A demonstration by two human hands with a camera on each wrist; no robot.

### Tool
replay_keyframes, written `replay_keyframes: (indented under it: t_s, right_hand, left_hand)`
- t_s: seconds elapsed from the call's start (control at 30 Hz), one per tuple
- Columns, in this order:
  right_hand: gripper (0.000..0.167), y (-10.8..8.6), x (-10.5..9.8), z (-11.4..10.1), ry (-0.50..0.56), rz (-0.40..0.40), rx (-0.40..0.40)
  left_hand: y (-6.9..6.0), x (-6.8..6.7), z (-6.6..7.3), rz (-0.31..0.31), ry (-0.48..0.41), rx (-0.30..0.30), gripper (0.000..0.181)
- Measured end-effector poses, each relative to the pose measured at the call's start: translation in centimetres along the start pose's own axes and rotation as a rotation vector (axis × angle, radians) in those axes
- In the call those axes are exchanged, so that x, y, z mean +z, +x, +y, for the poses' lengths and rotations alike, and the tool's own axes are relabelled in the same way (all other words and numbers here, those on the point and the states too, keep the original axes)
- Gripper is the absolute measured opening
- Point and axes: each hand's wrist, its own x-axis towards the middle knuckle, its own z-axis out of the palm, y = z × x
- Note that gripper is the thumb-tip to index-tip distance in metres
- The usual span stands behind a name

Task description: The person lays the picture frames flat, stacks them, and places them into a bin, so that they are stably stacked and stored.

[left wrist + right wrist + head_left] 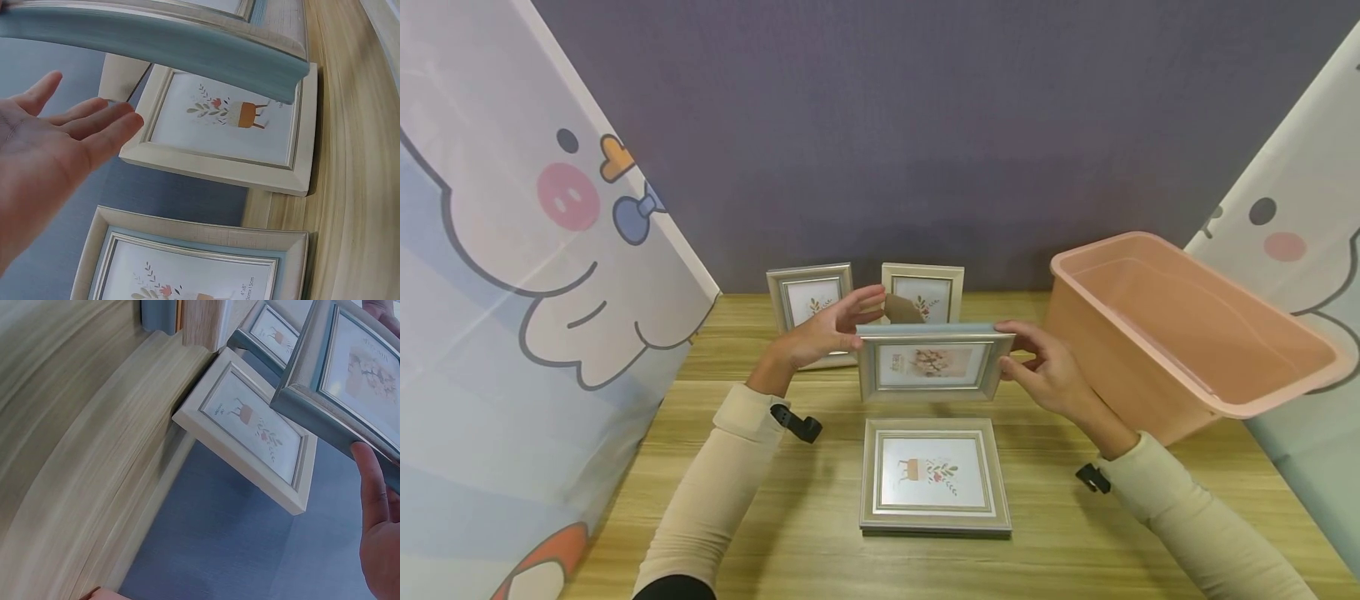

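Observation:
A silver-beige picture frame (868, 375) with a floral picture is held up above the table, tilted, its bluish side edge uppermost in the head view. My right hand (1048, 371) pinches its right end, the thumb (370, 484) against the edge in the right wrist view. At the left end is my left hand (827, 329), its fingers extended; in the left wrist view the open palm (44, 150) faces the frame. Whether its thumb touches the frame I cannot tell. A brown stand flap (901, 310) juts out behind the held frame.
Two frames, the left one (808, 300) and the right one (922, 292), stand upright at the back. Another frame (936, 475) lies face up on the wooden table (805, 517) nearer me. A pink plastic bin (1112, 333) stands at the right, before the grey backdrop (880, 150).

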Motion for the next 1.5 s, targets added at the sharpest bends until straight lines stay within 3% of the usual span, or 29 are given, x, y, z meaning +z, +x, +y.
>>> replay_keyframes:
  t_s: [0.33,0.63,1.17,1.5]
  right_hand:
    - [0.051,0.1,0.2,0.0,0.031,-0.005,-0.005]
    - [0.051,0.0,0.1,-0.1,0.013,-0.012,0.023]
    - [0.050,-0.2,-0.2,0.0,-0.042,-0.018,0.040]
    - [0.051,-0.3,-0.4,0.2,-0.063,-0.022,0.043]
  left_hand:
    - [-0.5,-0.1,-0.1,0.021,0.002,-0.015,0.127]
    - [-1.0,0.0,0.0,0.100,0.129,-0.006,0.111]
    - [-1.6,1.1,1.3,0.219,0.251,-0.055,0.059]
    - [-1.8,1.6,1.8,0.241,0.308,-0.047,0.046]
